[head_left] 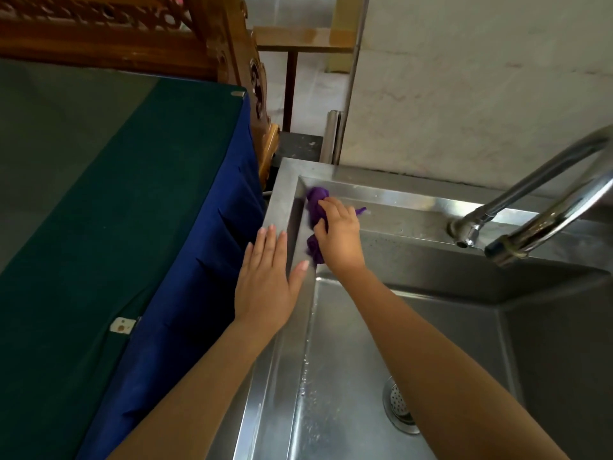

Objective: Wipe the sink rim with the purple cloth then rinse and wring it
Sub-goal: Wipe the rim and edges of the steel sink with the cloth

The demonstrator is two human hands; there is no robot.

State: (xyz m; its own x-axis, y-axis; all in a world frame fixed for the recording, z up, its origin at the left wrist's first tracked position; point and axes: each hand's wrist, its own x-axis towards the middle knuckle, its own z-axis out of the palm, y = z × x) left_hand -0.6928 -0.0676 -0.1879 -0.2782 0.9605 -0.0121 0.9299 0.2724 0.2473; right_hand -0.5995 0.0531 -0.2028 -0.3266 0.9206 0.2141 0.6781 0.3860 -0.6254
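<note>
A bunched purple cloth [315,207] lies pressed against the inner back-left corner of the steel sink, by the rim [282,194]. My right hand [340,234] is closed over the cloth, which sticks out above and below the fingers. My left hand [267,280] rests flat on the sink's left rim, fingers spread and holding nothing, just left of the right hand. The basin is wet along its left wall.
A curved steel faucet [537,214] arches over the basin from the back right. A drain strainer [399,403] sits in the basin floor. A green and blue covered table [116,210] stands close on the left. Carved wooden furniture [232,51] and a white wall are behind.
</note>
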